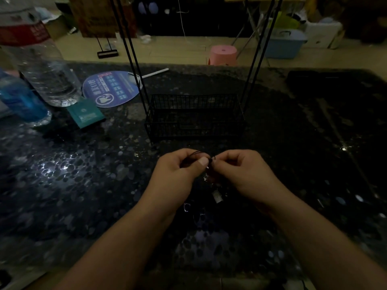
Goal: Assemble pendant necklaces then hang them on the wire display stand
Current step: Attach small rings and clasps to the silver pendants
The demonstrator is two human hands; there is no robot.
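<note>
The bench (83, 174) is black, speckled with grey pebble-like flecks. The wire display stand (194, 118) is black, its basket a fine grid. The cord (196, 153) is dark. A round fan (113, 88) is blue with white print, a packet (87, 115) teal, a stool (223, 55) pink, a bottle's label (25, 33) red.
</note>
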